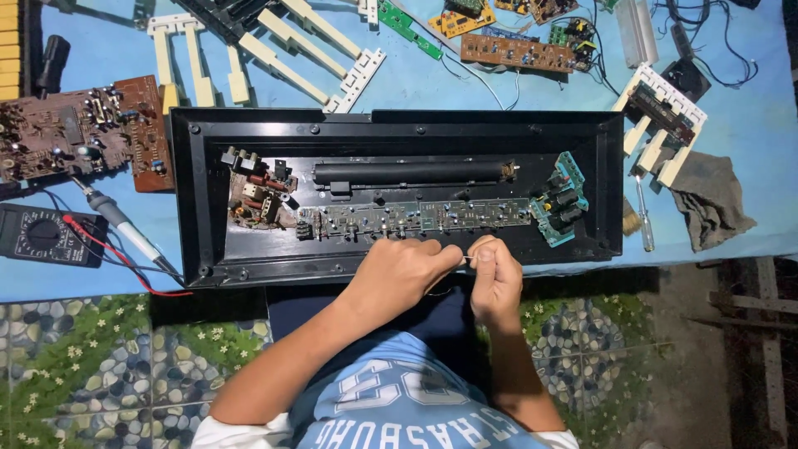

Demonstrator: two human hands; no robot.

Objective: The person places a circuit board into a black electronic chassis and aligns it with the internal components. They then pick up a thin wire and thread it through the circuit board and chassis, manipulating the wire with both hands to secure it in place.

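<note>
A long black plastic case (399, 125) lies open on the blue table, with green and brown circuit boards (416, 218) and a black tube (411, 173) inside. Both my hands hover over its near edge. My left hand (403, 270) is closed with the fingertips pinched on one end of a thin pale wire (466, 259). My right hand (496, 278) is closed in a fist and pinches the other end, fingertips almost touching the left ones.
A black multimeter (41, 235) with a red lead and a soldering iron (125, 229) lie left of the case beside a brown circuit board (79, 133). Cream keyboard keys (291, 46), more boards, a screwdriver (644, 216) and a grey rag (711, 199) are spread around.
</note>
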